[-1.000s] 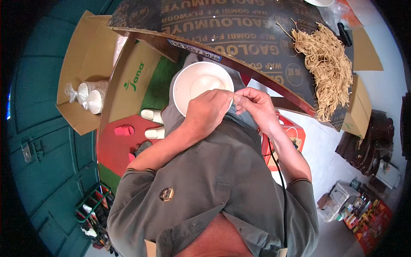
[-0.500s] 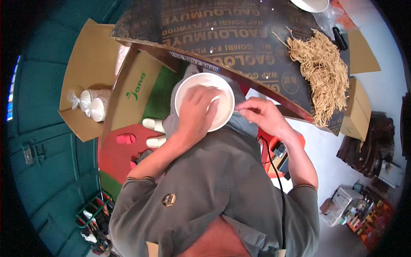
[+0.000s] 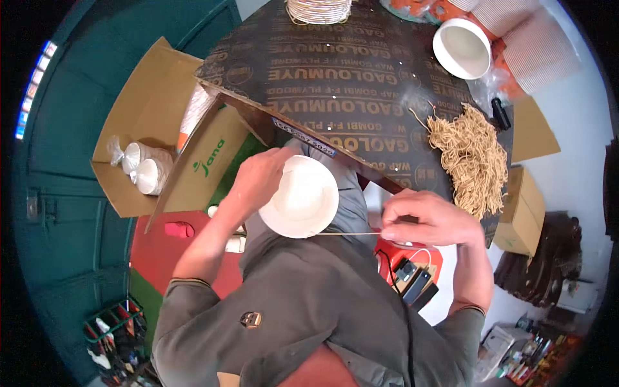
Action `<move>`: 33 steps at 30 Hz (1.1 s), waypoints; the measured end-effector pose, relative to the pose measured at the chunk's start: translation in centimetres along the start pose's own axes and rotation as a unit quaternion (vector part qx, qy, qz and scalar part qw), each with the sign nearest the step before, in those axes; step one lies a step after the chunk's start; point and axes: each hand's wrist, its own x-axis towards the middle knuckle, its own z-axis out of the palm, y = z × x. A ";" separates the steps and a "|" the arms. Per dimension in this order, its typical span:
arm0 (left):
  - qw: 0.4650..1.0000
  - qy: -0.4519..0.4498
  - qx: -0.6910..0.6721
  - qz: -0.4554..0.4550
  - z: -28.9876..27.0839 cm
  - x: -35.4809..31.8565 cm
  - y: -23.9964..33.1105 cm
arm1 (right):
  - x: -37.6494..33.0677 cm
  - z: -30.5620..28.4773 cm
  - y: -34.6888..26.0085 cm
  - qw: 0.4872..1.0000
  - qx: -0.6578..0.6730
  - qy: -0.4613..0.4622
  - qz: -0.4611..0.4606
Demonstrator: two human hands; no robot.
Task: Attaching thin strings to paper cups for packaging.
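Fairly bright indoor light leaves the white bowl [image 3: 308, 203] pale, while the green door [image 3: 71, 238] at left looks dim below a glaring strip [image 3: 36, 90]. Fisheye distortion curves the tabletop [image 3: 303, 71]; corners fall black, and lower-right clutter [image 3: 532, 355] is soft.

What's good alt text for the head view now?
A person's right hand pinches a tan strand running to a white bowl's near rim above their lap, while the left hand touches its left side. Beyond, a dark board carries a heap of tan strands and another white bowl.
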 end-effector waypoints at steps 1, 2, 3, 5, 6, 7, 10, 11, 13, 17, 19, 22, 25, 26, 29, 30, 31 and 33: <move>0.998 0.008 0.037 0.056 -0.3 0.3 0.2 | 0.0 -1.3 -1.1 1.000 0.004 -0.021 -0.009; 0.998 0.015 0.035 0.050 -0.4 0.8 0.6 | 0.2 -2.4 -2.0 0.999 0.006 -0.033 -0.014; 0.993 -0.008 0.060 0.098 -0.2 1.4 1.3 | 0.3 -3.4 -3.2 0.999 0.008 -0.043 -0.015; 0.976 -0.062 0.106 0.182 0.8 2.6 2.0 | 1.4 -5.1 -5.6 0.997 0.041 -0.062 0.018; 0.977 -0.059 0.099 0.180 1.3 3.2 2.6 | 2.2 -5.7 -6.0 0.997 0.044 -0.067 0.011; 0.982 -0.096 0.054 0.156 1.7 3.8 3.3 | 2.9 -6.4 -5.6 0.994 0.060 -0.087 0.020; 0.973 -0.169 -0.134 0.081 1.6 4.2 3.1 | 5.4 -6.8 -5.8 0.989 0.108 -0.063 0.080; 0.967 -0.146 -0.141 0.152 1.7 4.4 2.5 | 5.8 -7.0 -5.3 0.987 0.121 -0.057 0.086; 0.956 -0.057 -0.087 0.273 2.0 4.3 1.5 | 6.8 -7.1 -4.4 0.984 0.147 -0.040 0.096; 0.965 -0.075 -0.069 0.243 2.3 4.2 1.1 | 8.7 -6.9 -3.3 0.978 0.186 -0.035 0.088; 0.973 -0.101 -0.146 0.148 2.1 3.9 1.4 | 9.9 -5.9 -1.9 0.983 0.179 0.023 0.011; 0.970 -0.116 -0.141 0.159 1.9 4.1 1.0 | 11.2 -4.7 -0.4 0.985 -0.030 0.130 -0.110; 0.961 -0.057 -0.141 0.231 1.6 3.9 1.0 | 11.3 -2.7 0.6 0.956 -0.099 0.210 -0.180; 0.961 -0.059 -0.141 0.229 1.6 3.7 1.0 | 11.1 -1.9 1.0 0.967 -0.004 0.232 -0.110; 0.968 -0.059 -0.165 0.180 1.3 3.2 1.0 | 11.0 0.1 2.3 0.946 0.186 0.267 0.007; 0.957 -0.062 -0.241 0.149 1.3 3.1 0.8 | 11.1 0.5 2.5 0.938 0.219 0.268 0.020; 0.940 -0.064 -0.315 0.118 1.2 2.9 0.6 | 11.1 1.1 3.1 0.936 0.226 0.269 0.022; 0.923 -0.087 -0.368 0.073 0.8 2.5 0.7 | 10.8 2.0 3.5 0.934 0.236 0.267 0.036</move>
